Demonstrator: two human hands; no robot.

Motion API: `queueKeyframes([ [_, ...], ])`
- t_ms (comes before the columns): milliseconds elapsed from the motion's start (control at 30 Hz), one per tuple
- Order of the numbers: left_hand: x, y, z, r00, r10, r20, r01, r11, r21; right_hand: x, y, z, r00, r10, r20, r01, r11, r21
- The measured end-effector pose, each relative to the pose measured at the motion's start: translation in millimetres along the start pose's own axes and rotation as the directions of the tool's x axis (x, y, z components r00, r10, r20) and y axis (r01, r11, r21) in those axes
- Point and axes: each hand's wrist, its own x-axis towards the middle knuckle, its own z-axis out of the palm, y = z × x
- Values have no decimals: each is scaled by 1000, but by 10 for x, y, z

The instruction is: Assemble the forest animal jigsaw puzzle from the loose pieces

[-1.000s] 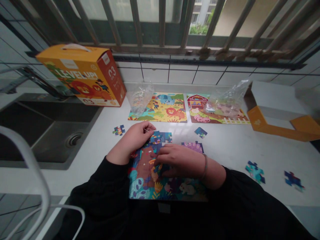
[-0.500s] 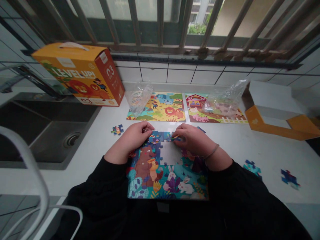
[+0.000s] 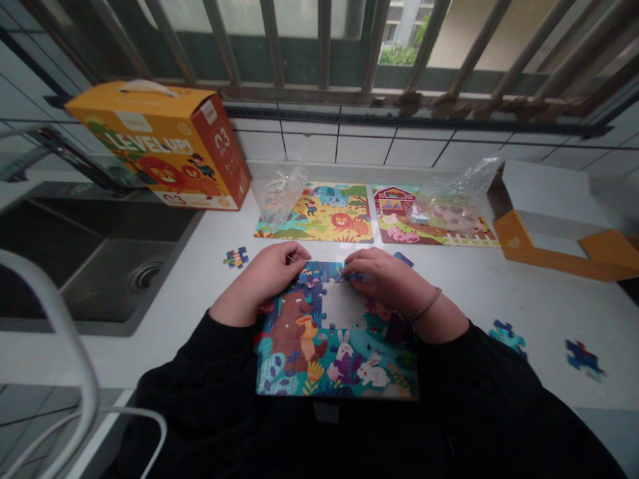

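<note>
A jigsaw puzzle (image 3: 344, 359) with a bear, a fox and rabbits lies in front of me, with a blank grey gap in its upper middle. At its top left corner my left hand (image 3: 282, 269) rests with thumb and fingers closed; a thin pale edge shows between them, too small to name. My right hand (image 3: 389, 278) is closed at the puzzle's top edge, right of the gap, its fingertips on a blue puzzle piece (image 3: 352, 274) that they mostly cover. Behind that hand, a loose dark blue piece (image 3: 403, 259) is partly hidden.
Loose pieces lie left (image 3: 235, 257) and right (image 3: 584, 358) on the white counter (image 3: 449, 286). Behind are a lion picture board (image 3: 339, 206), a farm board (image 3: 399, 233), plastic bags (image 3: 282, 196), an orange box (image 3: 160, 146) and an open box (image 3: 554, 246). A sink (image 3: 114, 266) is left.
My right hand moved from over the puzzle's middle up to its top edge with a puzzle piece, uncovering the gap, then pressed in slightly there. My left hand stayed at the corner.
</note>
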Motion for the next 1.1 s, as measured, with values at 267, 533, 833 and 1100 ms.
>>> queueKeyframes([
  [267,-8,30,-14,1000,6,-1,-6,1000,8,15,25,33,999,-33,7,33,999,-15],
  [533,3,-8,32,998,37,41,-32,990,-137,9,-74,6,987,-81,-137,82,997,3],
  [833,-98,226,169,969,197,150,-85,833,-547,62,-277,18,951,-183,-249,221,966,133],
  [1100,-94,238,224,974,200,105,-97,792,-602,46,-304,-37,953,-224,-202,249,963,104],
])
